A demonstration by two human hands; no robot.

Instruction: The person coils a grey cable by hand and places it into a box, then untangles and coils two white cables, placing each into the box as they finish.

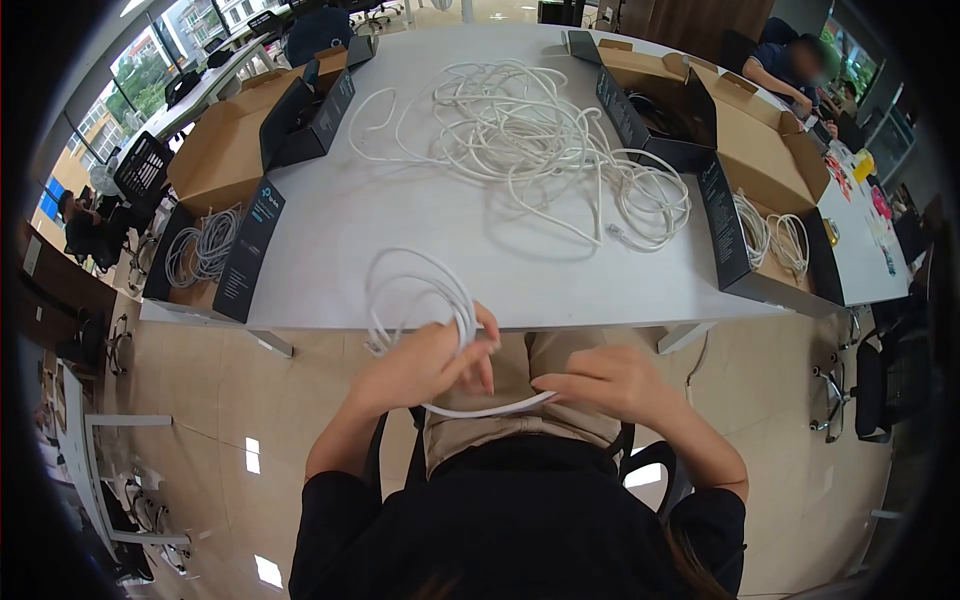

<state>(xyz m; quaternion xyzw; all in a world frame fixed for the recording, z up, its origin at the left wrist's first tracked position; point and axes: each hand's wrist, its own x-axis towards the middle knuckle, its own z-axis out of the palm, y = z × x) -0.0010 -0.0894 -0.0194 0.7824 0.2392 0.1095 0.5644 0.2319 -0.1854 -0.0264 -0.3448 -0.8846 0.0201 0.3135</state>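
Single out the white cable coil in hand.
The white cable coil in the left hand, its tail reaching the right hand; other coils lie in boxes.

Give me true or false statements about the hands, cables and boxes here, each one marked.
1. The left hand holds a looped white cable. True.
2. The right hand lies flat on the white table. False: the right hand grips a white cable strand.
3. The open black cardboard box at near left contains coiled white cable. True.
4. The tangled white cable pile is inside a box. False: it lies on the white table.
5. The near-right black cardboard box contains bundled white cable. True.
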